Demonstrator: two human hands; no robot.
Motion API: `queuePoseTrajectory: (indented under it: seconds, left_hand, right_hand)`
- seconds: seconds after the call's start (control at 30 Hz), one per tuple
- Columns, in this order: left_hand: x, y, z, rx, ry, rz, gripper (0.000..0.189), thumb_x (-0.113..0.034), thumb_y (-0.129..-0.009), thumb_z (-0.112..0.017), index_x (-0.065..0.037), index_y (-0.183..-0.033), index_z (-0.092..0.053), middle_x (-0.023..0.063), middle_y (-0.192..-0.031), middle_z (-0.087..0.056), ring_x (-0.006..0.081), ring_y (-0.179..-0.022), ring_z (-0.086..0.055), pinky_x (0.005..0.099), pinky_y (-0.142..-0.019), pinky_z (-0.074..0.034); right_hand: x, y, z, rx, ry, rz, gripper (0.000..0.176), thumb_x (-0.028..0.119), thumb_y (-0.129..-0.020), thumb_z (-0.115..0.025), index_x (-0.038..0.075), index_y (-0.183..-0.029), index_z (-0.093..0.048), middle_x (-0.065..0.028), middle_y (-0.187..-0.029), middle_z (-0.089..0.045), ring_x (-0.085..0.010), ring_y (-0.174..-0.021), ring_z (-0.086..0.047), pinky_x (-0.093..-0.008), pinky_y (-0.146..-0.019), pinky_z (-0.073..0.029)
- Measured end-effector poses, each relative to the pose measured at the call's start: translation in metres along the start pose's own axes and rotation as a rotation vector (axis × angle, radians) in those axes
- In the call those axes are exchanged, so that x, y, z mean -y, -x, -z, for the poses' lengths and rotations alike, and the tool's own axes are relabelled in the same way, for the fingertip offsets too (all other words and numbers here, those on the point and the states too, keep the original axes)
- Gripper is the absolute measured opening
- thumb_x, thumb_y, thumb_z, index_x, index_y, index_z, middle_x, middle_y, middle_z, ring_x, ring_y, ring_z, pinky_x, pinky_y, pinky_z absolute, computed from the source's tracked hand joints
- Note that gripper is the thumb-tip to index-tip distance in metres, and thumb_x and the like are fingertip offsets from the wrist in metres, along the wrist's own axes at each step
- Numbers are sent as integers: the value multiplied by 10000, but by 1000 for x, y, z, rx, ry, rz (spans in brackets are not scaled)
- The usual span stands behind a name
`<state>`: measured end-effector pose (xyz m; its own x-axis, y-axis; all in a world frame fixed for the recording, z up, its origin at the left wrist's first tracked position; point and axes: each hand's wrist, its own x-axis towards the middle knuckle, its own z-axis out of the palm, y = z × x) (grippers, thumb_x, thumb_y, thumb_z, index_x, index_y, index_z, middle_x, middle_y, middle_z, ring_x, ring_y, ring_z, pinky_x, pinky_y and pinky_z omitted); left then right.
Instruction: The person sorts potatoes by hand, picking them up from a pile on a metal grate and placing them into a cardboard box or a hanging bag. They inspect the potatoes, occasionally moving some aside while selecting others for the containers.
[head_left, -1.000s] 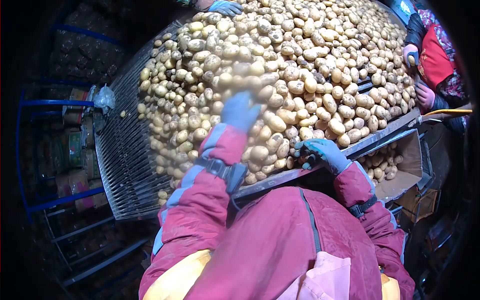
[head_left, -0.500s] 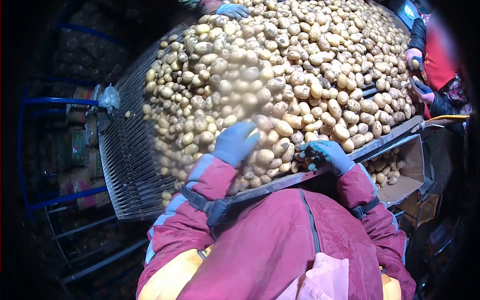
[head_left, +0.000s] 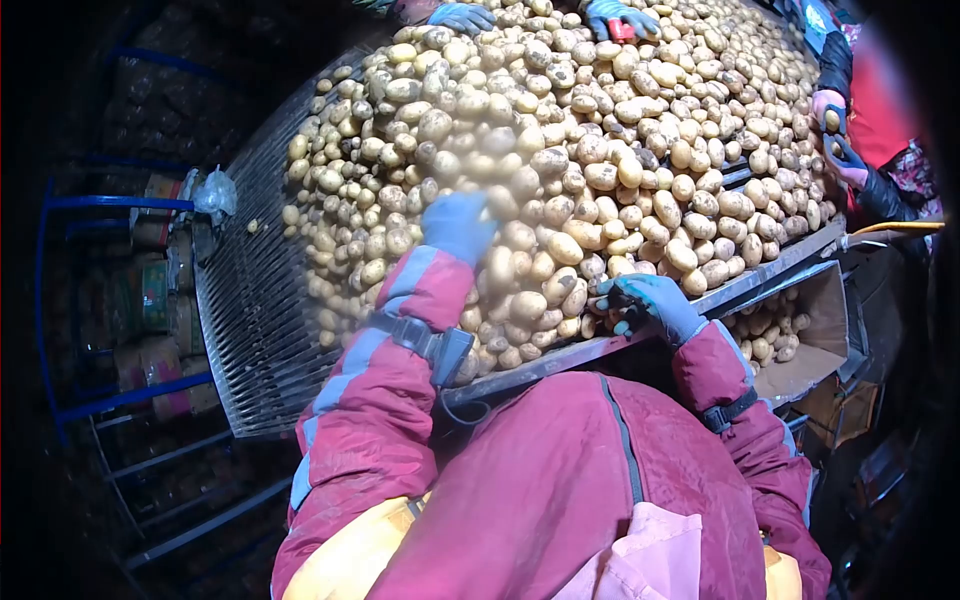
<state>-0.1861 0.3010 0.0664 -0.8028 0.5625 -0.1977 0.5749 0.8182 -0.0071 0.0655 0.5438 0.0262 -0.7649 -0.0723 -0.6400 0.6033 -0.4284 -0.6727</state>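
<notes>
Many potatoes (head_left: 600,177) lie heaped on a metal sorting table (head_left: 560,362). My left hand (head_left: 460,227), in a blue-grey glove, is over the middle of the heap; its fingers are blurred by motion and a hazy patch of the view. At the table's near edge is my right hand (head_left: 650,303), gloved, its fingers curled beside the potatoes. Dark marks cover its fingertips, and whatever it may hold is too dark to make out.
A slatted metal chute (head_left: 255,340) slopes at the left. Below the table's right side a box (head_left: 815,345) holds potatoes. Gloved hands of other people show at the top (head_left: 620,20) and at the right (head_left: 845,160). A blue rack (head_left: 120,202) stands far left.
My left hand has moved up and slightly left over the potatoes. My right hand has stayed nearly still. Another person's gloved hand with something red has appeared at the top.
</notes>
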Motion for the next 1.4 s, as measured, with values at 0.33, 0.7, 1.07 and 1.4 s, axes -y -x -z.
queuePoseTrajectory:
  seconds: [0.33, 0.7, 1.07, 1.4]
  left_hand:
    - [5, 7, -5, 88, 95, 68, 571, -492, -842, -719, -130, -1275, -633, 174, -1149, -664, 348, -1098, -643, 460, -937, -510]
    - [3, 13, 2, 43, 348, 98, 445, -403, -842, -667, -69, -1134, -696, 168, -1151, -708, 361, -1066, -672, 464, -941, -513]
    - [-35, 100, 41, 178, 1878, 405, 505, -200, -922, -645, -54, -1401, -578, 46, -1200, -669, 110, -963, -620, 263, -780, -531]
    - [101, 144, -10, -344, 407, 264, 796, -480, -870, -739, -65, -1491, -466, 278, -1544, -382, 468, -1359, -450, 484, -1137, -392]
  right_hand:
    - [-3, 3, -4, 12, 181, 114, 327, 246, -1012, -592, 25, -1222, -712, -45, -1095, -745, -108, -742, -623, -261, -589, -557]
    - [-21, -12, 2, -55, 242, 183, 320, 263, -1003, -604, 63, -1227, -716, -27, -1080, -738, -120, -833, -650, -264, -708, -546]
    - [14, -20, -69, 295, -50, 66, 568, 462, -994, -616, 63, -1394, -558, -97, -1322, -647, -254, -1034, -680, -410, -876, -586]
    - [-1, -24, -75, 375, -261, -72, 486, 394, -981, -587, -31, -1209, -648, -120, -990, -677, -224, -830, -658, -373, -674, -549]
